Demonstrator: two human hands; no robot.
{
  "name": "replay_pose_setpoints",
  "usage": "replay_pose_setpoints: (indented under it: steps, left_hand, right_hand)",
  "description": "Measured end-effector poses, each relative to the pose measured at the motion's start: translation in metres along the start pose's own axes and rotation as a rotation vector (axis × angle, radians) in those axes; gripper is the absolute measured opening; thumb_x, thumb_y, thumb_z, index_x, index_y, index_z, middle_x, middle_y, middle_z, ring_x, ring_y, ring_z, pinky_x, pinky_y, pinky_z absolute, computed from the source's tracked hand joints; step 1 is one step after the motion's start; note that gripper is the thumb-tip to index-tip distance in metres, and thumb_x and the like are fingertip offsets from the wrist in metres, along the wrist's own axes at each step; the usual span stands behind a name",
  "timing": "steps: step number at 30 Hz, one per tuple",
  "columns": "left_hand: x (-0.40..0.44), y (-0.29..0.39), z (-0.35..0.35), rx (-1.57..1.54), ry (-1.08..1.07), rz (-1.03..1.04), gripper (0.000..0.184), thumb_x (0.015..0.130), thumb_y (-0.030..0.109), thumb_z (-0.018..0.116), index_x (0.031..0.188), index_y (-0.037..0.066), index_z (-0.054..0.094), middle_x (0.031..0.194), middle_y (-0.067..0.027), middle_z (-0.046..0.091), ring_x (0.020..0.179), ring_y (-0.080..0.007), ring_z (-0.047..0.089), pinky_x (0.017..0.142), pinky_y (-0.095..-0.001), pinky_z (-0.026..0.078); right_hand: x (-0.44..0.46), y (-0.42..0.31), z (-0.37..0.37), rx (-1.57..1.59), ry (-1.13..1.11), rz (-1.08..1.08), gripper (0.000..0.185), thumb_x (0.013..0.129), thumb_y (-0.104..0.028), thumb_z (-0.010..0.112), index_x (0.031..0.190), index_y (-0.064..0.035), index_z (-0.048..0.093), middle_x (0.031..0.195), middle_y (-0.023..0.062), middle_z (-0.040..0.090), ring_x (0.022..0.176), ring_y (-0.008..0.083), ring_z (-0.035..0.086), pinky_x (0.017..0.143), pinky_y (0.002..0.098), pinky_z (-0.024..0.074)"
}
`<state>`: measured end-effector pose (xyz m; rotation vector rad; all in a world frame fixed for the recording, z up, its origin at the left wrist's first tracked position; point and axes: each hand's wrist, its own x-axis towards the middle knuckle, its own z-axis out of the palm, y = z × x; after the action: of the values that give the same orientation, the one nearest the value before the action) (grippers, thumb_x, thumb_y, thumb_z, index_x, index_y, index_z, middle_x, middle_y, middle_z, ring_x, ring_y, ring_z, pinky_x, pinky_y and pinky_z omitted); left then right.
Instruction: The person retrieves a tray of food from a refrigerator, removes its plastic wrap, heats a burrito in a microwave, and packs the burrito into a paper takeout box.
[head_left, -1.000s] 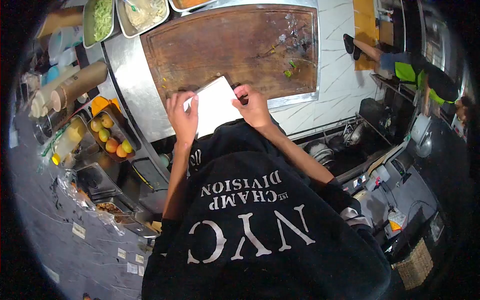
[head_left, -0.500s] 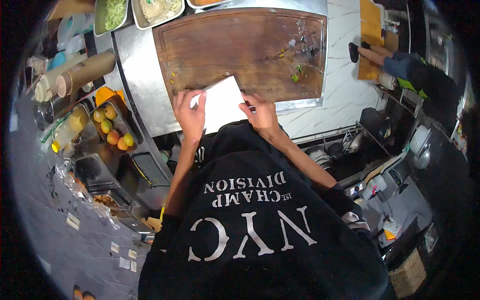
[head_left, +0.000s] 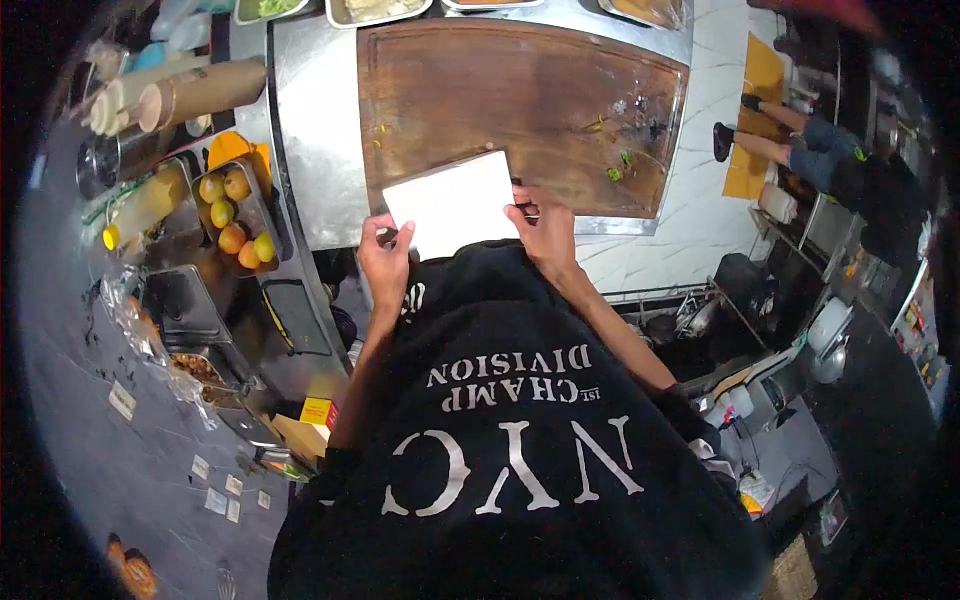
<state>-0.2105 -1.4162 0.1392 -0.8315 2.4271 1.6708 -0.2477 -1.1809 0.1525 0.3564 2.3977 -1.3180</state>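
A white rectangular item, flat on top and too bright for detail, lies at the front edge of a brown wooden cutting board, close to my chest. My left hand grips its left side, thumb on top and fingers curled beneath. On the right side, my right hand pinches it between thumb and fingers. What kind of thing it is, I cannot tell. Green and yellow scraps are scattered on the right part of the board.
Food trays line the back edge. To the left are squeeze bottles, a tray of mangoes and metal pans. Another person stands at the far right on an orange mat. Pots sit on a low shelf at right.
The white item now shows more of its top between my hands. My left hand has slid down its left side toward me. The camera view has shifted, and the other person's legs have moved.
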Motion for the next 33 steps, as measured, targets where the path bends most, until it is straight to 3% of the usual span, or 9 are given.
replay_pose_setpoints:
  steps: [3, 12, 16, 18, 19, 22, 26, 28, 33]
  left_hand:
    - [-0.005, -0.002, 0.0, 0.02, 0.023, 0.001, 0.017, 0.079, 0.005, 0.072, 0.084, -0.002, 0.059, 0.071, -0.0038, 0.058, 0.064, -0.0093, 0.055, 0.061, -0.0252, 0.046]
    - [0.034, 0.031, 0.013, 0.219, 0.114, 0.186, 0.019, 0.082, 0.006, 0.068, 0.099, 0.001, 0.061, 0.082, -0.0095, 0.056, 0.072, -0.0209, 0.058, 0.064, -0.0326, 0.048]
    - [0.052, 0.044, 0.008, 0.258, -0.096, 0.168, 0.039, 0.081, 0.003, 0.067, 0.118, 0.006, 0.056, 0.086, -0.0114, 0.056, 0.071, -0.0249, 0.057, 0.068, -0.036, 0.049]
    - [0.065, 0.071, -0.005, 0.329, -0.269, 0.165, 0.048, 0.082, 0.003, 0.066, 0.127, 0.009, 0.052, 0.092, -0.0131, 0.059, 0.073, -0.0253, 0.058, 0.07, -0.036, 0.05]
    - [0.072, 0.07, -0.005, 0.345, -0.289, 0.388, 0.057, 0.083, 0.005, 0.064, 0.135, 0.016, 0.046, 0.102, -0.0167, 0.058, 0.077, -0.0322, 0.062, 0.072, -0.0401, 0.052]
    - [0.083, 0.076, 0.001, 0.565, -0.445, 0.379, 0.044, 0.086, 0.013, 0.062, 0.129, 0.015, 0.05, 0.111, -0.0194, 0.056, 0.084, -0.0371, 0.063, 0.074, -0.0426, 0.052]
    - [0.08, 0.092, 0.021, 0.682, -0.351, 0.277, 0.033, 0.089, 0.025, 0.062, 0.119, 0.014, 0.054, 0.112, -0.0202, 0.056, 0.09, -0.0389, 0.062, 0.075, -0.0447, 0.051]
    - [0.079, 0.091, 0.026, 0.684, -0.325, 0.219, 0.032, 0.089, 0.029, 0.064, 0.115, 0.014, 0.055, 0.113, -0.0201, 0.055, 0.093, -0.0389, 0.062, 0.076, -0.0456, 0.051]
    - [0.074, 0.061, 0.039, 0.403, -0.064, 0.374, 0.046, 0.083, 0.032, 0.07, 0.118, 0.008, 0.052, 0.111, -0.0188, 0.054, 0.1, -0.0383, 0.056, 0.08, -0.0444, 0.047]
  right_hand:
    - [-0.003, -0.009, -0.002, -0.023, 0.008, 0.01, 0.027, 0.08, -0.011, 0.072, 0.103, 0.0016, 0.065, 0.086, 0.0156, 0.069, 0.073, 0.0229, 0.067, 0.068, 0.0327, 0.0536]
    - [0.007, -0.017, 0.013, 0.069, 0.099, 0.01, 0.02, 0.08, -0.01, 0.072, 0.092, 0.0038, 0.063, 0.075, 0.0129, 0.066, 0.065, 0.0177, 0.063, 0.062, 0.0318, 0.0507]
    - [0.019, -0.022, 0.004, 0.015, 0.03, 0.116, 0.043, 0.082, -0.012, 0.072, 0.115, 0.0049, 0.051, 0.075, 0.011, 0.065, 0.065, 0.0149, 0.062, 0.06, 0.0299, 0.0509]
    - [0.027, -0.015, 0.002, -0.094, 0.016, 0.011, 0.061, 0.08, -0.013, 0.074, 0.132, -0.0045, 0.042, 0.067, 0.0086, 0.059, 0.058, 0.0157, 0.058, 0.053, 0.0302, 0.0485]
    - [0.029, -0.023, -0.003, -0.113, -0.014, -0.045, 0.063, 0.079, -0.013, 0.074, 0.134, -0.0075, 0.043, 0.066, 0.0079, 0.058, 0.056, 0.0158, 0.057, 0.052, 0.0301, 0.0476]
    - [0.031, -0.025, -0.004, -0.103, -0.047, -0.104, 0.064, 0.079, -0.01, 0.072, 0.137, -0.0151, 0.045, 0.063, 0.0064, 0.053, 0.054, 0.0149, 0.054, 0.048, 0.0294, 0.0458]
    - [0.032, -0.02, -0.004, -0.059, -0.072, -0.073, 0.057, 0.08, -0.008, 0.07, 0.134, -0.015, 0.05, 0.063, 0.0055, 0.052, 0.055, 0.0119, 0.053, 0.048, 0.029, 0.0466]
    - [0.03, -0.015, -0.001, -0.015, -0.042, -0.079, 0.056, 0.081, -0.012, 0.07, 0.133, -0.0154, 0.05, 0.061, 0.009, 0.054, 0.052, 0.0188, 0.051, 0.051, 0.0333, 0.045]
    - [0.033, -0.015, 0.002, 0.066, -0.019, -0.048, 0.049, 0.085, -0.013, 0.067, 0.132, -0.0163, 0.051, 0.059, 0.0124, 0.054, 0.048, 0.0213, 0.049, 0.05, 0.0352, 0.0426]
